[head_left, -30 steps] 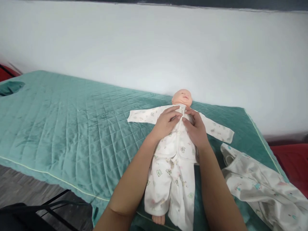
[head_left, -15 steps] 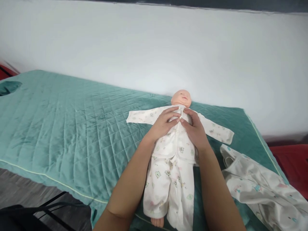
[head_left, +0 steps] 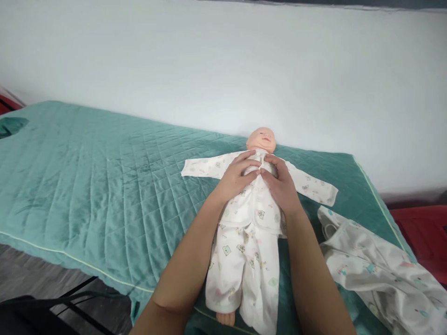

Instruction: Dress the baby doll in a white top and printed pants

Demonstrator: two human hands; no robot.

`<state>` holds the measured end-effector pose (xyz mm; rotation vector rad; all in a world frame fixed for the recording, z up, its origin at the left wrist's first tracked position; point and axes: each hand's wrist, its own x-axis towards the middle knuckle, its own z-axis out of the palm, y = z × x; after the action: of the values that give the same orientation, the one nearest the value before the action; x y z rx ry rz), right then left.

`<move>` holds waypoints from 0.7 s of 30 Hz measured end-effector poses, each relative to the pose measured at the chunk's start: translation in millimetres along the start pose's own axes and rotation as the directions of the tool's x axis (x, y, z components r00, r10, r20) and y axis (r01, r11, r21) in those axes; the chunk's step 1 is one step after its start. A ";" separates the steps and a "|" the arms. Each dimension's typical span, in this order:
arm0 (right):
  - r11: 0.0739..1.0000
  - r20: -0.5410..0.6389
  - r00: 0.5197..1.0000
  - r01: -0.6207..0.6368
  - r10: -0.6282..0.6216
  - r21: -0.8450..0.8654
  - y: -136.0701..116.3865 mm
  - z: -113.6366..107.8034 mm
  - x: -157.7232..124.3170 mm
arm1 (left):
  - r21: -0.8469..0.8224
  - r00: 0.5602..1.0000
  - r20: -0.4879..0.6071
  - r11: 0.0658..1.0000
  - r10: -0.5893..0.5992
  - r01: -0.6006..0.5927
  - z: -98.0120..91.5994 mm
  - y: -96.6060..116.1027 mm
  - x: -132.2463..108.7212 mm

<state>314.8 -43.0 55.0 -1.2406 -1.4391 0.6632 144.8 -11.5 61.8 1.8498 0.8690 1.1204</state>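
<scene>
At the far left, a dark opening [head_left: 12,125] breaks the teal quilted cover of the bed [head_left: 87,177], which runs along a white wall. Right of the bed's middle lies the doll [head_left: 260,138], on its back with its head toward the wall, dressed in a white printed shirt [head_left: 260,207] and matching trousers [head_left: 244,274]. Its sleeves are spread wide and one bare foot [head_left: 225,318] is at the near edge.

The left hand [head_left: 237,179] rests on the doll's chest, its curled fingers pinching the shirt's front edge just below the collar. The right hand [head_left: 281,186] meets it fingertip to fingertip and pinches the opposite edge.

Over the last second, neither hand has left this spot. The fingertips have only drawn a little closer together. By that, the work seems held at the topmost fastening, and the shirt front below it appears to lie closed.

Further right, a loose printed garment [head_left: 377,274] lies crumpled on the cover, apart from the doll. A red surface [head_left: 422,232] shows beyond the bed's edge.
</scene>
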 end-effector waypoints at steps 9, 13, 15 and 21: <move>1.000 -0.011 1.000 -0.018 0.018 -0.012 -1.2 0.6 -0.2 | 0.189 0.996 -0.052 0.980 0.077 -0.066 5.2 4.2 0.7; 0.998 -0.018 1.000 -0.020 0.021 0.056 2.9 0.9 -0.6 | 0.241 0.992 -0.061 0.966 0.109 -0.092 6.5 6.6 -0.1; 0.995 -0.020 0.999 -0.024 0.026 0.095 4.7 0.3 -1.2 | 0.228 0.993 -0.042 0.969 0.110 -0.097 4.7 6.8 -0.5; 0.983 0.079 0.996 -0.064 0.051 0.169 7.8 -6.9 -2.0 | 0.203 0.984 0.071 0.964 0.161 -0.173 -3.1 4.4 -0.7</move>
<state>323.7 -44.0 49.2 -1.1363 -1.3791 0.8625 142.4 -13.3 66.3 2.1507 0.8383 1.1096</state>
